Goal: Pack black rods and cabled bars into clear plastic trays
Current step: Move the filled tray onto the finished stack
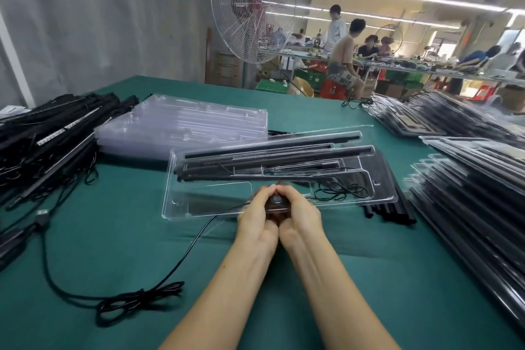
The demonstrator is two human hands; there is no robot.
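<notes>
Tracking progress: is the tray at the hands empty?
No, black rods lie in the far slots of the tray, and a thin cable sits coiled in its right pocket.

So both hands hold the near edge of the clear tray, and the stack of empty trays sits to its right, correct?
No. The head view shows the stack of empty trays behind and left of the clear tray; the stacks on the right are filled. The left hand and right hand do hold its near edge.
</notes>
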